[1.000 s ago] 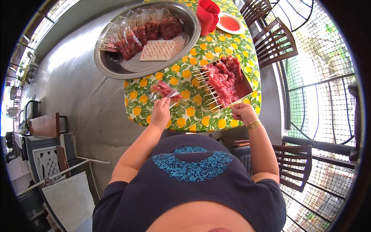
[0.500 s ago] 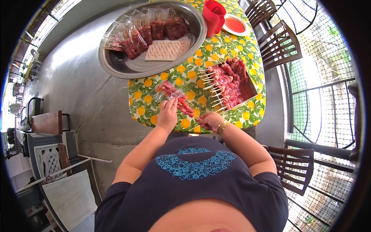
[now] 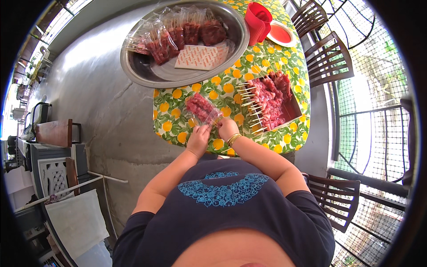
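Note:
A clear plastic bag (image 3: 208, 116) with raw meat skewers (image 3: 201, 107) in it lies at the near edge of the table. My left hand (image 3: 199, 137) grips the bag's near left side. On the other side of the opening, my right hand (image 3: 228, 127) is closed round the skewers' stick ends, with the fingertips partly hidden. To the right is a shallow box (image 3: 289, 116) of raw meat skewers (image 3: 267, 100), their bare sticks pointing left over its rim. A large metal basin (image 3: 153, 83) farther off holds several bagged bundles of skewers (image 3: 178, 35).
A stack of plastic bags (image 3: 202, 58) with orange print lies in the basin. Behind the box stand a red pitcher (image 3: 257, 24) and a white plate (image 3: 291, 40) with something red on it. Wooden chairs (image 3: 331, 62) line the table's right side. A fruit-patterned cloth (image 3: 178, 127) covers the table.
The skewer that stuck out of the bag now lies inside it with the others. My right hand has moved up and left to the bag's mouth, close to my left hand.

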A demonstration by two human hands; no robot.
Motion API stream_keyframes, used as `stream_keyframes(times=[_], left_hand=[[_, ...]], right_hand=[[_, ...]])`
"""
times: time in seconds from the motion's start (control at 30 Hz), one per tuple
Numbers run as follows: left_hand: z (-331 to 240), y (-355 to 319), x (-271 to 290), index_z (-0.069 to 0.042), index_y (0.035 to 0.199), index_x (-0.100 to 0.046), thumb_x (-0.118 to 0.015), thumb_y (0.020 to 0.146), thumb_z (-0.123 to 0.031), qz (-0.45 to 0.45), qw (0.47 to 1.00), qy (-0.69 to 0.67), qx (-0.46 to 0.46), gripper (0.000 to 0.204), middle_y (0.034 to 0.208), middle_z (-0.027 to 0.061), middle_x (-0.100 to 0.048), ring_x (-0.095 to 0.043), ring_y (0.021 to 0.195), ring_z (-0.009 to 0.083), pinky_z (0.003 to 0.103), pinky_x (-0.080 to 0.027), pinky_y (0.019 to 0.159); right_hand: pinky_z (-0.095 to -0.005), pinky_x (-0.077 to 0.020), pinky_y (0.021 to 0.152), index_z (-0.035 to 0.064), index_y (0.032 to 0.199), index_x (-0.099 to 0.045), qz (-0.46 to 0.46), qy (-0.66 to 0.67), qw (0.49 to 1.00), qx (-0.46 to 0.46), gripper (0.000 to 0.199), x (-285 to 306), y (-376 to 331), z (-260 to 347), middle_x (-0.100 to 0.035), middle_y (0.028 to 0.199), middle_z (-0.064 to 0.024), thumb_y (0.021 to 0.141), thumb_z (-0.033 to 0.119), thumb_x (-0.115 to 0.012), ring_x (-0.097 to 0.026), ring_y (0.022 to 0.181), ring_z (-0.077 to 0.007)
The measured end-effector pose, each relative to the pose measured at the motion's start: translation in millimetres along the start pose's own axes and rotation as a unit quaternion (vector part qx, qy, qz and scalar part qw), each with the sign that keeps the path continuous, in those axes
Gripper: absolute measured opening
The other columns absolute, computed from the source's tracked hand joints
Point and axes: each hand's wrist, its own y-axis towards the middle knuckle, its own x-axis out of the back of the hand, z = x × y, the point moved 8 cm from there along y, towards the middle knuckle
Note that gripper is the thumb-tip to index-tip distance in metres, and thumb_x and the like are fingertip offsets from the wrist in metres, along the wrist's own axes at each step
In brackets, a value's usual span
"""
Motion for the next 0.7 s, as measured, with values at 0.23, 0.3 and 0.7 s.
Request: stream_keyframes(times=[0.23, 0.3, 0.7], left_hand=[[2.8, 5.7, 9.2, -0.009, 0.105, -0.062, -0.066, 0.080, 0.002, -0.057, 0.998, -0.004, 0.014, 0.028, 0.111, 0.0099, -0.060, -0.057, 0.101, 0.0370, 0.045, -0.051, 0.086], [2.8, 6.8, 6.5, -0.009, 0.106, -0.061, -0.065, 0.079, 0.003, -0.011, 1.000, 0.005, 0.017, 0.030, 0.109, 0.0092, -0.058, -0.057, 0.101, 0.0363, 0.044, -0.052, 0.085], [-7.5, 19.7, 28.9, -0.010, 0.104, -0.062, -0.067, 0.078, -0.002, 0.009, 1.000, 0.008, 0.014, 0.028, 0.106, 0.0062, -0.059, -0.059, 0.100, 0.0304, 0.042, -0.053, 0.082]], right_hand=[[-0.0424, -0.0581, 0.074, 0.0047, 0.085, -0.076, 0.128, -0.202, 0.969, 0.054, 0.014, 11.3, -10.3, 23.5, -0.073, 0.080, -0.0172, 0.081, 0.013, -0.065, -0.073, 0.076, -0.0304], [-0.0444, -0.0575, 0.078, 0.0053, 0.089, -0.076, 0.209, -0.245, 0.944, 0.068, 0.020, 28.6, -12.3, 37.7, -0.073, 0.081, -0.0181, 0.085, 0.019, -0.062, -0.073, 0.079, -0.0311], [-0.0449, -0.0532, 0.094, 0.0127, 0.109, -0.076, -0.251, -0.275, 0.923, -0.094, 0.030, 397.1, 119.5, -34.9, -0.072, 0.115, -0.0160, 0.092, 0.035, -0.063, -0.068, 0.109, -0.0359]])
